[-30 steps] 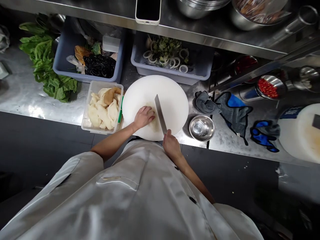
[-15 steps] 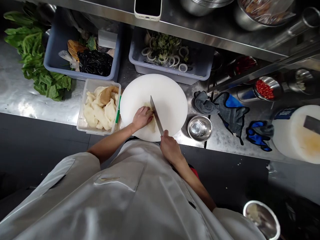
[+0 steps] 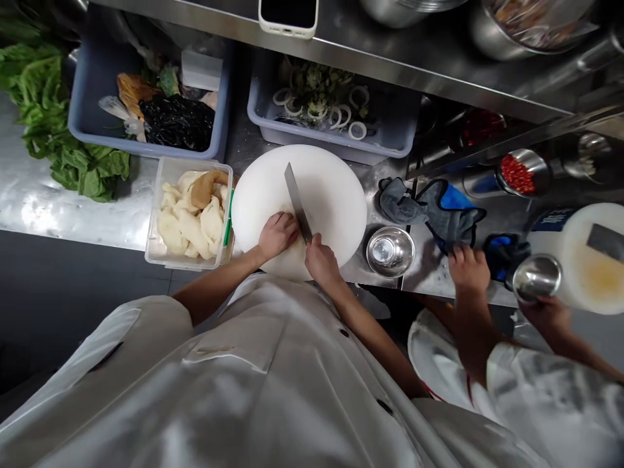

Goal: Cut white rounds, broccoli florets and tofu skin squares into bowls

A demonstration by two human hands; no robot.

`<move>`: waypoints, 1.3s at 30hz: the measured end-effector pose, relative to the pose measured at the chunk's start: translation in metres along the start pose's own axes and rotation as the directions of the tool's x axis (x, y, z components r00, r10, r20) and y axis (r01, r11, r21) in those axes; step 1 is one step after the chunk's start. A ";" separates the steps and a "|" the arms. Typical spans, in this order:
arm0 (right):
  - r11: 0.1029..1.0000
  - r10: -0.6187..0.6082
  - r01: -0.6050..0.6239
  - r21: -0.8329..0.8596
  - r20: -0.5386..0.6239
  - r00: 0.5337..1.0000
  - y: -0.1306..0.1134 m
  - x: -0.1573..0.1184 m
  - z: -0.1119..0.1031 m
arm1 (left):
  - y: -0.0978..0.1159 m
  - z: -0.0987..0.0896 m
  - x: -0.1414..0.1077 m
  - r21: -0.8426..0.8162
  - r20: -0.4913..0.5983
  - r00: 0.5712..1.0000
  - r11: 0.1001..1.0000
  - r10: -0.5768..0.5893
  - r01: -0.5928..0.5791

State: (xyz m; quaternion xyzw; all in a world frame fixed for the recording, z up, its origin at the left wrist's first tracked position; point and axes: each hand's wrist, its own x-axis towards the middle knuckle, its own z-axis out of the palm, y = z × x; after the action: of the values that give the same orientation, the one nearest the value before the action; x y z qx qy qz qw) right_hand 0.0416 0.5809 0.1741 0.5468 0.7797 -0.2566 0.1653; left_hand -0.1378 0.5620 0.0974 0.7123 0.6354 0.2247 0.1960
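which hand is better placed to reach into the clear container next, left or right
Probably the left hand: it is over the container's side of the white board, nearer the clear container, and shows no tool. The right hand grips the knife and sits farther off.

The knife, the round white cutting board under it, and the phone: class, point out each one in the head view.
Knife (image 3: 298,205): head view, middle of the blade.
Cutting board (image 3: 337,190): head view, bare surface right of the blade.
Phone (image 3: 288,13): head view, dark screen, cut off by the picture's top edge.
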 end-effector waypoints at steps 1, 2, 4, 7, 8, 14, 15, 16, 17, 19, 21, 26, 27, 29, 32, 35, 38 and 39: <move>0.999 -0.007 0.007 0.039 -0.019 1.000 0.008 0.007 -0.002 | 0.004 0.000 -0.001 0.012 -0.007 1.000 1.000 -0.007 0.008; 0.996 -0.014 0.016 0.093 -0.020 1.000 0.018 0.013 -0.005 | 0.010 0.002 -0.002 0.025 -0.016 1.000 0.999 -0.022 0.023; 0.976 -0.035 0.030 0.217 0.019 0.999 0.047 0.024 -0.016 | 0.029 0.011 -0.006 0.053 -0.037 0.996 0.995 -0.084 0.086; 0.970 -0.061 0.057 0.237 0.008 0.998 0.087 0.029 -0.037 | 0.060 0.027 -0.013 0.105 -0.017 0.976 0.970 -0.217 0.218; 0.983 -0.061 0.067 0.173 -0.037 0.997 0.095 0.026 -0.043 | 0.065 0.030 -0.014 0.130 0.008 0.970 0.962 -0.244 0.241; 0.984 0.007 -0.021 -0.175 -0.076 0.997 0.087 -0.034 -0.043 | 0.014 -0.020 -0.018 0.131 0.349 0.929 0.974 0.127 -0.182; 0.985 0.005 -0.011 -0.172 -0.036 0.999 0.083 -0.045 -0.038 | -0.001 -0.032 -0.018 0.102 0.386 0.901 0.962 0.198 -0.254; 0.987 0.000 0.001 -0.161 0.005 1.000 0.081 -0.056 -0.033 | -0.012 -0.042 -0.017 0.086 0.400 0.885 0.952 0.238 -0.295; 0.989 0.000 0.006 -0.148 0.038 0.999 0.079 -0.065 -0.028 | -0.021 -0.048 -0.016 0.089 0.393 0.886 0.949 0.247 -0.304; 0.992 0.023 -0.015 -0.127 0.064 0.998 0.077 -0.078 -0.019 | -0.026 -0.049 -0.012 0.136 0.332 0.921 0.956 0.202 -0.259; 0.993 0.058 -0.052 -0.102 0.058 0.997 0.074 -0.086 -0.012 | -0.018 -0.037 -0.007 0.187 0.247 0.959 0.965 0.135 -0.184; 0.995 0.093 -0.088 -0.053 0.095 0.991 0.057 -0.090 -0.011 | 0.014 -0.004 -0.002 0.309 0.076 0.996 0.951 -0.054 0.028; 0.994 0.095 -0.090 -0.058 0.097 0.991 0.052 -0.092 -0.013 | 0.018 -0.001 -0.002 0.339 0.063 0.994 0.939 -0.085 0.059; 0.995 0.084 -0.077 -0.067 0.111 0.990 0.043 -0.097 -0.017 | 0.022 0.000 -0.003 0.379 0.061 0.991 0.921 -0.120 0.088; 0.997 0.046 -0.034 -0.069 0.184 0.982 0.030 -0.107 -0.023 | 0.024 -0.002 -0.002 0.395 0.077 0.988 0.914 -0.134 0.093; 0.996 0.042 -0.022 -0.081 0.249 0.968 0.022 -0.113 -0.028 | 0.025 -0.002 -0.001 0.389 0.090 0.985 0.916 -0.144 0.098; 0.997 0.036 -0.018 -0.069 0.273 0.961 0.017 -0.107 -0.032 | 0.027 -0.001 -0.001 0.377 0.087 0.985 0.920 -0.146 0.104; 0.998 0.021 -0.005 -0.057 0.273 0.962 0.014 -0.102 -0.032 | 0.027 0.000 -0.002 0.373 0.083 0.986 0.922 -0.143 0.102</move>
State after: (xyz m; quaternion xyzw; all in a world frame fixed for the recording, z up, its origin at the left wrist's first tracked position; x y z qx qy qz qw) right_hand 0.0910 0.5254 0.2516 0.5064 0.7525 -0.3067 0.2884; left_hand -0.1158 0.5571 0.1127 0.7064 0.6978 0.0502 0.1071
